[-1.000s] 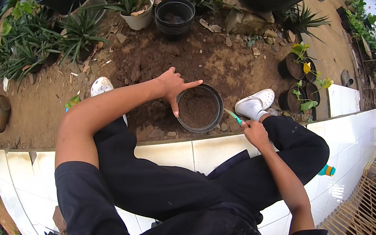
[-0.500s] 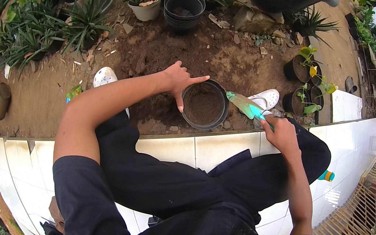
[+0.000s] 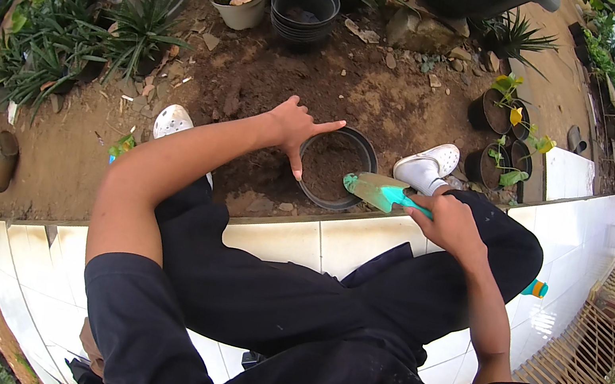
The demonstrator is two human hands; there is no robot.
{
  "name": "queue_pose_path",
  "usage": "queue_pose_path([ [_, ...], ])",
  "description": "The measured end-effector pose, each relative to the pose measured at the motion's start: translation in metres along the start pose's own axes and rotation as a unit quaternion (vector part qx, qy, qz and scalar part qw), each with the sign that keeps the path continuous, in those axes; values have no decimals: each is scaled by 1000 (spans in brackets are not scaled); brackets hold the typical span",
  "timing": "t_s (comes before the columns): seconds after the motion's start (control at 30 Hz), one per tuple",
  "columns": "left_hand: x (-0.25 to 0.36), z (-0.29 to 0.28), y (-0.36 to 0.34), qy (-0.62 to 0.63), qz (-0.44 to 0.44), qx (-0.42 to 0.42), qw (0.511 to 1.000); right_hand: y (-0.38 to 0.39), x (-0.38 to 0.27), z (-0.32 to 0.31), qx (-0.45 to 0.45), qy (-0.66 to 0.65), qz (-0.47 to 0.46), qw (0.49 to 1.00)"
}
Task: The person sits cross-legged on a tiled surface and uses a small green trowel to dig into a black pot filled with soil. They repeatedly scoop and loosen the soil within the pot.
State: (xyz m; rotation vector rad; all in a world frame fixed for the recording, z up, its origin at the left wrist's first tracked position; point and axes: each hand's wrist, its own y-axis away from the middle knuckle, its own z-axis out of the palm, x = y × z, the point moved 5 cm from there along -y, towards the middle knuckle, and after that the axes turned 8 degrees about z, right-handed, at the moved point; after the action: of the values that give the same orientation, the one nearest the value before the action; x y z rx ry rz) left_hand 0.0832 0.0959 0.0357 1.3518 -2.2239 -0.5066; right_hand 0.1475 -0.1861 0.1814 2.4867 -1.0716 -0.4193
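Observation:
A round black plant pot [image 3: 306,166], filled with brown soil [image 3: 329,165], stands on the ground between my feet. My left hand [image 3: 293,127] is open at its left side, index finger and thumb stretched wide along the rim. The other fingers are bent and partly hidden. In my right hand [image 3: 451,224] is the turquoise handle of a hand trowel [image 3: 381,192], fingers wrapped round it. The trowel's blade points left, and its soil-smeared tip is over the right part of the pot.
A stack of black pots [image 3: 304,13] and a white potted plant [image 3: 241,9] stand at the far side. Black pots with yellow-leaved seedlings [image 3: 493,161] are on the right. Spiky plants [image 3: 48,54] grow at left. A white tiled ledge [image 3: 275,242] runs beneath my legs.
The trowel has swung left, from beside the pot's right rim to over the soil, its blade now lying more level. My left hand stays at the rim.

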Motion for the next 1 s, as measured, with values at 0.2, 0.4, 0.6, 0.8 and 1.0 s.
queue_pose_path([
  [0.2, 2, -2, -2, -2, 4, -5, 1000, -10, -10, -2, -10, -24, 46, 999],
  [0.4, -1, 0, 3, 4, -5, -1, 1000, -12, -27, 13, -56, -64, -23, 996],
  [0.6, 3, -6, -1, 4, -4, -10, 1000, -57, -51, 62, -32, -76, 57, 995],
  [0.8, -4, -5, -4, 21, 0, -3, 1000, -68, -52, 45, -168, -74, 51, 982],
  [1.0, -5, 16, 4, 70, 14, 23, 997, -59, -63, 22, -25, 68, 12, 997],
])
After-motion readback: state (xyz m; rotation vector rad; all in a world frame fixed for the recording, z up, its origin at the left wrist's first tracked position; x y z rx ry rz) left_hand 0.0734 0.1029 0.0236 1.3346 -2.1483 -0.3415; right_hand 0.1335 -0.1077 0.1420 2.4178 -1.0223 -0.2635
